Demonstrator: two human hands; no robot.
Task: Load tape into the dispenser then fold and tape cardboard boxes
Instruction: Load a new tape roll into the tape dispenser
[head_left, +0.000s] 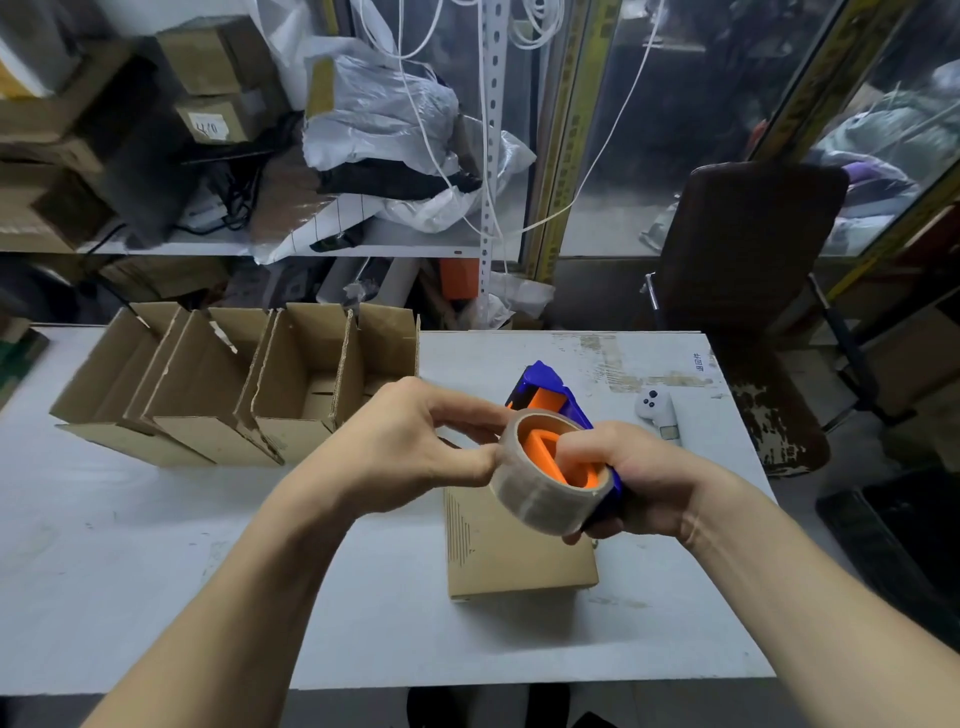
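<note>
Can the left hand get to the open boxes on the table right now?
Probably not yet: the left hand is pinching the tape roll; the path to the open boxes looks clear.

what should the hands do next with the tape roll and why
Probably pick the loose tape end free with the left hand. The tape roll already sits on the orange hub of the dispenser, which the right hand grips, and the left fingers touch the roll's rim. No strip yet runs to the front.

light: dim, even, overhead | shadows: soft | edges: wide-angle bowing | background shelves: slightly blurred, dark
</note>
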